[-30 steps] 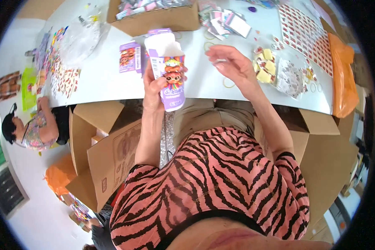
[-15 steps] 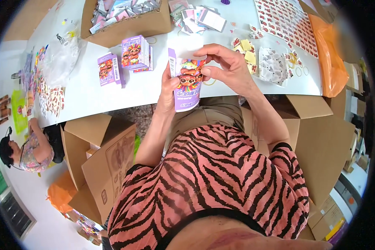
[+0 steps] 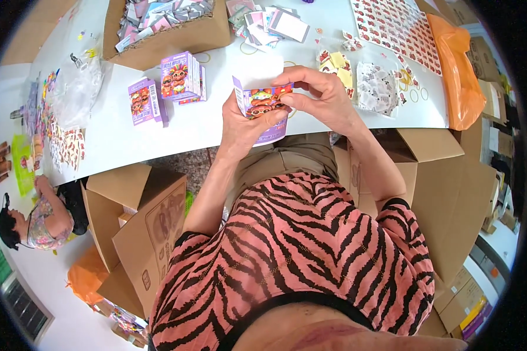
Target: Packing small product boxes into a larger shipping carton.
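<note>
Purple carton between left hand and right hand (flap open)

A white worktable spans the upper frame from 9 to 2 o'clock. Below it, open cardboard cartons stand on the floor: one at 8 o'clock, another at 3 o'clock. The pale floor shows at 7 o'clock, beside a window grille. Lighting is bright and even. A second person sits at 9 o'clock.
</note>
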The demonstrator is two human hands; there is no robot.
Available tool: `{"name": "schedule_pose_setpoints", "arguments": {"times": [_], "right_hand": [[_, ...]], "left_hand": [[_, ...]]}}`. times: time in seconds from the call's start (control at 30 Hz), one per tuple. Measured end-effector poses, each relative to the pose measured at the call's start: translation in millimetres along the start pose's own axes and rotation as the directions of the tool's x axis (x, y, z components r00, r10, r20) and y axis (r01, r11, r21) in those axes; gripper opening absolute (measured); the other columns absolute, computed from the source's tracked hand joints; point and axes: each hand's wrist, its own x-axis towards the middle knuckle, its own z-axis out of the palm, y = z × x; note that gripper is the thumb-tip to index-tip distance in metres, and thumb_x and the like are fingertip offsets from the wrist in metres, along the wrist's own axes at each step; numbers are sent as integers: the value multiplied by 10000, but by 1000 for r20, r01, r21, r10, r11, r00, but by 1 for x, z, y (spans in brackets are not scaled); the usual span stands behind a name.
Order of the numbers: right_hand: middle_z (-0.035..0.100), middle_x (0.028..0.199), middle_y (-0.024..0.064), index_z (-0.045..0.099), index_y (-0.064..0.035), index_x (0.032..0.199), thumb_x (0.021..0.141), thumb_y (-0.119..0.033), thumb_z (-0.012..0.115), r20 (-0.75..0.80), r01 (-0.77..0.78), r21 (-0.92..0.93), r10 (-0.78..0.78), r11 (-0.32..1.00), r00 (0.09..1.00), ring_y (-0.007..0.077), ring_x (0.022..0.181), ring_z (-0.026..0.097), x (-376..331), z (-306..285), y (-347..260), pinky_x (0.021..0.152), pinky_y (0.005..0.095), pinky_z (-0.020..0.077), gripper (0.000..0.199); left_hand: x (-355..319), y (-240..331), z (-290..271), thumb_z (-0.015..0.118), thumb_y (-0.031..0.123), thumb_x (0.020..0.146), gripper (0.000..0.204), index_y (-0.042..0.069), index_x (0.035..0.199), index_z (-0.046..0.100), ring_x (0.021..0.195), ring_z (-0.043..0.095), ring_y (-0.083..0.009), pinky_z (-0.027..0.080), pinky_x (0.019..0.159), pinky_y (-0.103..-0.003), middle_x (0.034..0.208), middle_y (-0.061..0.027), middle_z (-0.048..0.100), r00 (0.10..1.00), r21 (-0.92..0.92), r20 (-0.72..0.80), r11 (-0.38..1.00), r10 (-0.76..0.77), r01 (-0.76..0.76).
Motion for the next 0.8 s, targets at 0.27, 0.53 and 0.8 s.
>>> {"name": "schedule_pose_setpoints", "arguments": {"times": [0.27,0.53,0.8], "right_hand": [[642,1023,77,642,8,1059,834,-29,660,-39,15,-200,-23,980,999,134,948,598,-7,-4,-6,864,275,484,229],[649,1003,76,649,6,1047,839,-53,663,-93,-45,-210,26,977,995,131,940,602,-15,-6,-3,851,279,496,217],[653,944,65,655,9,997,844,-59,658,-64,-145,-229,133,963,989,119,889,609,-25,-6,-2,825,274,498,168]], "left_hand": [[0,-5,1,742,11,755,559,-25,1235,457,951,635,-194,541,816,-317,1072,-132,623,996,143,-18,987,82,-78],[-15,-9,1,709,2,781,740,-15,1383,277,951,627,-220,534,779,-291,1081,-176,578,949,486,40,824,313,-292],[-21,-24,-2,722,24,782,480,-3,1170,441,938,630,-181,541,724,-307,1075,-147,584,986,455,3,878,164,-147]]}}
